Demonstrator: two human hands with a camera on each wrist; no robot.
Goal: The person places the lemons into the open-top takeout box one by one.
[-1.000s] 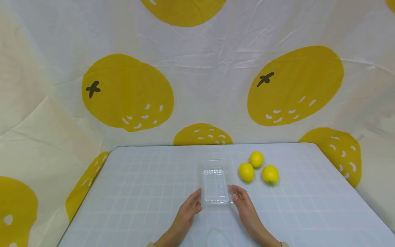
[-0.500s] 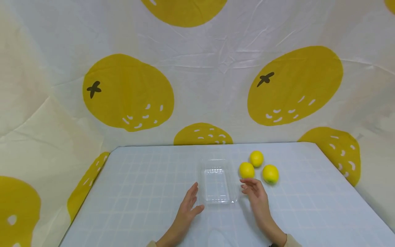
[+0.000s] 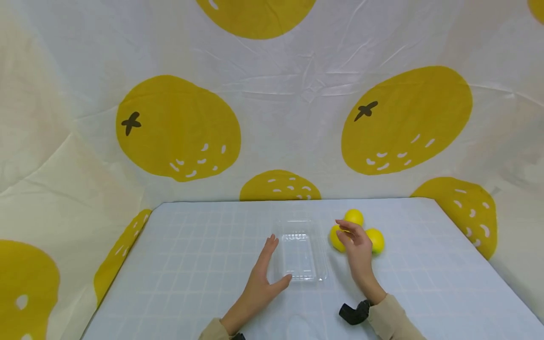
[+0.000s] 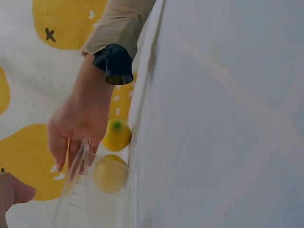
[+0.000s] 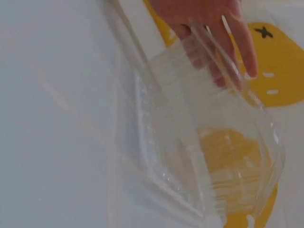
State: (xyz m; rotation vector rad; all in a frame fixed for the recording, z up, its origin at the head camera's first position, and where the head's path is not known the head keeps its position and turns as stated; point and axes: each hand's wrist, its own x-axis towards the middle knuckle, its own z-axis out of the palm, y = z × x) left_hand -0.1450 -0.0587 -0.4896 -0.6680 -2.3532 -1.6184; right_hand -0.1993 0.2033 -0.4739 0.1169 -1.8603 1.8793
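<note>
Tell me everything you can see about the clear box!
The clear box looks like shiny, see-through plastic. It's rectangular, with a rim and little ridges on its walls. It sits flat on the pale blue checked cloth, its long sides running front to back, and nothing shows inside. The left hand is spread by its left side; I can't tell if they touch.

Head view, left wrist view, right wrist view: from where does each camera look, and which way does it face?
Head: on the person's head, facing forward and down at a clear plastic container and three yellow fruits; left hand, right hand and sleeves show.
Left wrist: on that wrist, facing across toward the right hand; that hand, its sleeve and a bit of the left hand show.
Right wrist: on that wrist, facing through the container toward the left hand, which shows.
Shared: both wrist views show the container and fruit-patterned backdrop.
</note>
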